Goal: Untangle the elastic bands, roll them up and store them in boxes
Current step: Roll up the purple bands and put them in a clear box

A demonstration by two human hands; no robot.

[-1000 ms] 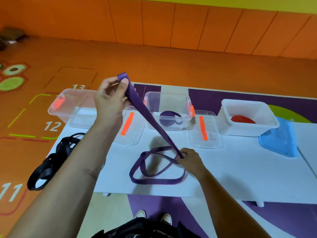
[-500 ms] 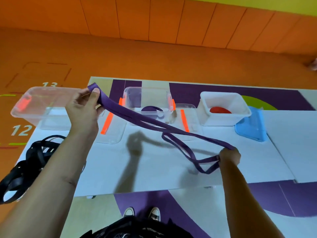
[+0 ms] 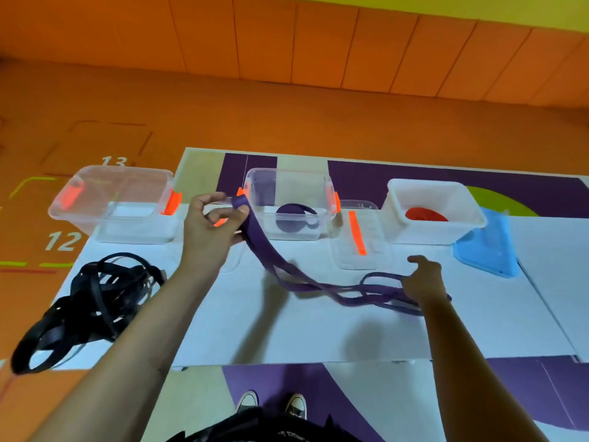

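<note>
Untangling of the purple band (image 3: pixel 271 263) is shown over the white table (image 3: pixel 318 333). One end of the band is pinched between thumb and fingertips of the left hand (image 3: pixel 210 231) and is held raised, just in front of the middle clear box (image 3: pixel 318 193). From there the strap slopes down to the tabletop, where its slack loops lie crossed over one another. The far loops pass under the right hand (image 3: pixel 425 282), which is laid over them. Whether its fingers are closed round the strap cannot be told, since only the back of the hand is shown.

Risks. The crossings near the right hand are judged not yet cleared; if the two ends are drawn apart, the loops may be pulled into a tighter knot. A stretched elastic may also snap back if either end is let slip. The raised end lies close to the middle clear box, in which a rolled purple band (image 3: pixel 294 218) is stored, so a wide sweep could knock it.

Surroundings. A left clear box (image 3: pixel 127 224), a clear lid (image 3: pixel 376 244) with an orange strip, a white box (image 3: pixel 427 234) holding a red roll (image 3: pixel 425 214), and a blue lid (image 3: pixel 487 250) tilted beside it are ranged along the far edge. A black tangle of bands (image 3: pixel 95 298) lies at the left edge, apparently partly overhanging. The clear lid lies just beyond the purple loops and may be caught by them.
</note>
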